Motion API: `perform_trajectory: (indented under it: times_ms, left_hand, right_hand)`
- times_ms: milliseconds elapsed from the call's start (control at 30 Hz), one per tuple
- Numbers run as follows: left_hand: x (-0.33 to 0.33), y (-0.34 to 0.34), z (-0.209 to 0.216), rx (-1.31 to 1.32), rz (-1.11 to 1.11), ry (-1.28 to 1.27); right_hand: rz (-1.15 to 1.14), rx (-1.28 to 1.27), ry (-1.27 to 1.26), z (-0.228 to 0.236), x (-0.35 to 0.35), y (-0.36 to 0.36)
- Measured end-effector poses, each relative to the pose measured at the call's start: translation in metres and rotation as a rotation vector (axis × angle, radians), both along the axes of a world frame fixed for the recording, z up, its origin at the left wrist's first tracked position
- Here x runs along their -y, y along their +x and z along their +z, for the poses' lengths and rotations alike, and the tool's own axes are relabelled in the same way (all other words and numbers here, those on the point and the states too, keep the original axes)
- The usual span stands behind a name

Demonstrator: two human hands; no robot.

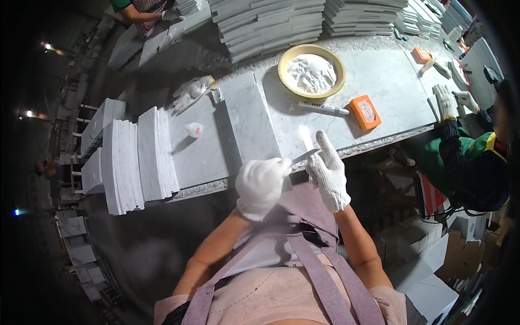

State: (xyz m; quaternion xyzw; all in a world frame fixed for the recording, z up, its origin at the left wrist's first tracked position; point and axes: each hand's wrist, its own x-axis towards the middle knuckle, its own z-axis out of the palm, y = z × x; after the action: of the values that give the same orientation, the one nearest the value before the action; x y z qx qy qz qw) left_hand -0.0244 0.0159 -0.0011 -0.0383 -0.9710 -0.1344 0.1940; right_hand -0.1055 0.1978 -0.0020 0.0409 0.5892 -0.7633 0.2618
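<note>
My left hand (262, 187), in a white knit glove and slightly blurred, is closed around a thin grey blade-like tool (300, 157). My right hand (329, 181), also gloved, has its index finger stretched away from me and its other fingers curled at the blade's far end. A narrow white strip (305, 137) shows just beyond those fingers; whether it is held or lies on the slab I cannot tell. Both hands are at the front edge of a grey-white marble slab (374, 70). Beside them lies a long narrow marble piece (250, 116).
A yellow bowl of white powder (311, 73), a silver marker (324, 108) and an orange box (366, 112) rest on the slab. Leftward are a small white bottle (194, 130), a loose glove (192, 93) and stacked tiles (122, 162). A co-worker's gloved hands (447, 101) are at right.
</note>
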Motion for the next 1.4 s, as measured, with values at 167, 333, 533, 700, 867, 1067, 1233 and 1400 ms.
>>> perform_trajectory:
  times_ms: [167, 333, 533, 700, 867, 1067, 1233, 1400]
  left_hand:
    - [0.024, -0.046, 0.001, -0.116, 0.117, -0.028]
    - [0.047, -0.116, 0.014, -0.004, 0.159, -0.028]
    - [0.051, -0.225, 0.029, 0.238, 0.294, -0.322]
    - [0.057, -0.265, 0.012, 0.434, 0.282, -0.064]
    - [0.057, -0.263, 0.0, 0.455, 0.315, 0.042]
    - [0.065, -0.212, 0.005, 0.045, 0.293, 0.113]
    - [0.041, -0.077, -0.03, -0.163, 0.008, -0.326]
    - [0.046, 0.02, -0.033, -0.056, 0.162, -0.035]
  right_hand:
    - [-0.084, 0.037, -0.004, 0.002, -0.011, 0.0]
    - [-0.014, 0.03, 0.057, -0.024, -0.035, 0.009]
    - [0.046, 0.071, 0.124, -0.05, -0.06, 0.04]
    - [-0.049, 0.144, 0.101, -0.049, -0.073, 0.053]
    - [-0.211, 0.112, -0.007, -0.045, -0.061, 0.035]
    - [-0.22, -0.014, -0.188, -0.025, -0.019, 0.001]
    - [-0.062, -0.028, -0.286, -0.023, -0.007, -0.011]
    - [0.106, 0.005, -0.262, -0.045, -0.012, 0.003]
